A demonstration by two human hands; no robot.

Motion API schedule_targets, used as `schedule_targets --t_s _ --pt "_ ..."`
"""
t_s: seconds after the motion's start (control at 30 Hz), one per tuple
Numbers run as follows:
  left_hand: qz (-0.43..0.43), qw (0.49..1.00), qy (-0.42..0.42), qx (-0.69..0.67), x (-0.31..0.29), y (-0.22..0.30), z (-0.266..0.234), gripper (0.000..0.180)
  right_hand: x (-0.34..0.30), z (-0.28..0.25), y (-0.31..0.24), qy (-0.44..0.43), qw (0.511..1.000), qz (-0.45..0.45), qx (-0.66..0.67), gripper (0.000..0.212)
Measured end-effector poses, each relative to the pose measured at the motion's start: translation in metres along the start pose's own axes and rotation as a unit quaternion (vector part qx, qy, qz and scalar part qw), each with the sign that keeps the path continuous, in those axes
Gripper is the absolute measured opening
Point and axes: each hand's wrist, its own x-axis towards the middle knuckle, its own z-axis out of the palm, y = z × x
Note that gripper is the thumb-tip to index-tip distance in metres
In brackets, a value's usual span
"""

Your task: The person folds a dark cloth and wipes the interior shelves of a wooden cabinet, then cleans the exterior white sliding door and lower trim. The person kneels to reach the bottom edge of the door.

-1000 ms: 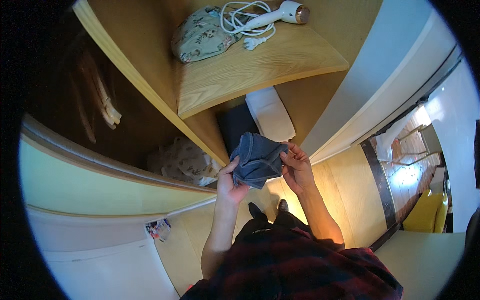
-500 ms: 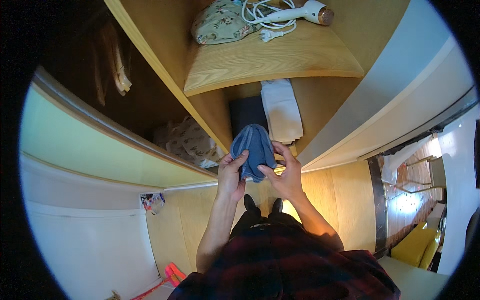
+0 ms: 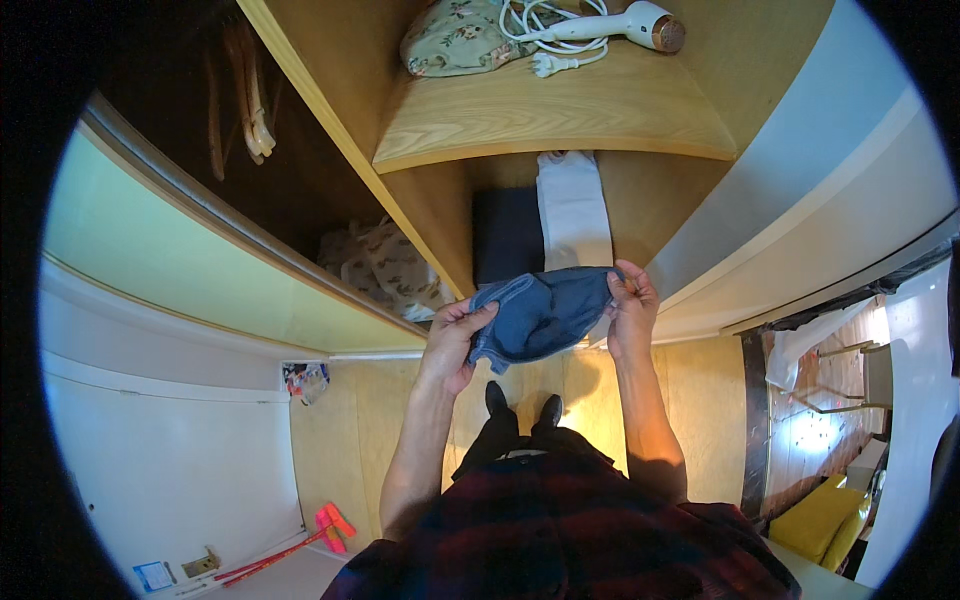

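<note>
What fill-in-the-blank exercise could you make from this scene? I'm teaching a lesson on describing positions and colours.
1. The cloth held between the left hand and the right hand is ____.
2. The white hair dryer lies to the ____ of the floral bundle.
3. Below their shelf, a folded white cloth lies beside a ____-coloured item.
4. Hangers show in the dark compartment on the picture's ____ side.

Missing words: blue; right; dark; left.
</note>
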Motion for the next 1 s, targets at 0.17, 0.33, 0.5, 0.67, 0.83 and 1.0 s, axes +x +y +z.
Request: schedule_targets --t_s 0.17,0.33,0.5,0.67,0.83,1.0 --pt "-0.045 0.999 0.02 -0.02 -0.004 0.005 0.013 0.02 -0.026 0.007 -0.018 -0.051 0.884 -0.27 -0.377 0.036" --pt "0.169 0.804 0.101 0.561 0.004 0.005 0.02 0.028 -0.069 0.024 -0.02 -0.172 0.875 -0.298 -0.341 0.045" --pt "0.076 0.905 -0.012 0.418 0.003 0.026 0.017 0.025 -0.068 0.031 -0.023 -0.219 0.867 -0.285 -0.346 0.047" --pt "-0.006 0.96 -0.068 0.27 -0.006 0.04 0.021 0.026 -0.055 0.053 -0.037 -0.287 0.837 -0.343 -0.314 0.046" --pt "-0.033 0.975 -0.059 0.211 -0.007 0.038 0.02 0.027 -0.054 0.058 -0.028 -0.332 0.858 -0.244 -0.308 0.038" --pt "-0.052 0.974 -0.033 0.217 -0.008 0.037 0.024 0.023 -0.058 0.062 -0.029 -0.303 0.83 -0.353 -0.308 0.031"
